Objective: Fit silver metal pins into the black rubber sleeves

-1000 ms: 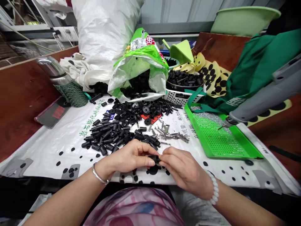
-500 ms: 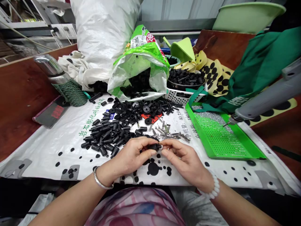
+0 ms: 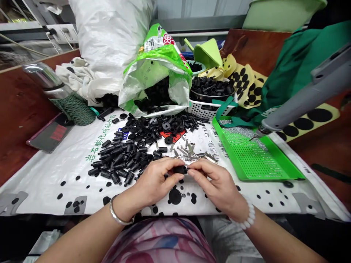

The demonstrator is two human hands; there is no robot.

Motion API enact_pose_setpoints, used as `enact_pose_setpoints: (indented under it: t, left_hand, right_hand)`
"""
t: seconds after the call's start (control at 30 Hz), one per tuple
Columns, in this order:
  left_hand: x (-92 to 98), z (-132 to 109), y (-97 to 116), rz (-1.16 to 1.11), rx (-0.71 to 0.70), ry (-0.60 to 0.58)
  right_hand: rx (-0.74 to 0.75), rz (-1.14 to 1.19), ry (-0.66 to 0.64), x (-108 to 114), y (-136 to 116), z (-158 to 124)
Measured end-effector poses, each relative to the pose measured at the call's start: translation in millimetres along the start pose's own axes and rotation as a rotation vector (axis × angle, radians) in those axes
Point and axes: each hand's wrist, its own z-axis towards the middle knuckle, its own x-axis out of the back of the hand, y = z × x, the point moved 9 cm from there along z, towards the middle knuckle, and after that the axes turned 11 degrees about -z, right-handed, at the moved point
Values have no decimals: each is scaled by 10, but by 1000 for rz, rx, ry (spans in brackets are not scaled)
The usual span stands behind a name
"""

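We hold a small black plastic tube between both hands, low over the white plastic sheet with green writing and black dots. Our left hand has its thumb and first fingers closed tight around the tube's left end. Our right hand has its thumb and first finger pinched narrow at the tube's right end, and the fingertips of the two hands almost meet. There may be a tiny shiny bit at that right end, but it is too small for us to tell. Just past our fingers lies a little heap of thin silver metal pins. Farther off, past our left fingers, is a big pile of black plastic parts. Out beyond our right fingers sits a bright green plastic tray full of tiny holes, and the tip of a long grey power tool rests on it. We think this is the putting-together step, where one small bit goes into the end of the tube. A move like that calls for holding the tube steady in the left fingers, lining the ends up straight, and pushing softly so nothing slips out and drops
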Motion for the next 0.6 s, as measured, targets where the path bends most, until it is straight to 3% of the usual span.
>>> enact_pose_setpoints:
  t: [0.17,0.33,0.43,0.5,0.6]
  left_hand:
    - [-18,-22,26,-34,15,-57]
    - [-180,-145,-167,-481,398,-248]
    - [-310,-254,-185,-711,557,-353]
    - [-307,-268,-176,-699,555,-330]
    - [-236,-233,-103,-483,431,-262]
  right_hand:
    - [119,-71,-60,-23,-110,-18]
    - [352,-189,-86,13,-401,-150]
    - [395,-224,-92,12,-479,-241]
    - [381,-219,-78,2,-473,-279]
    - [337,-204,-56,-34,-408,-308]
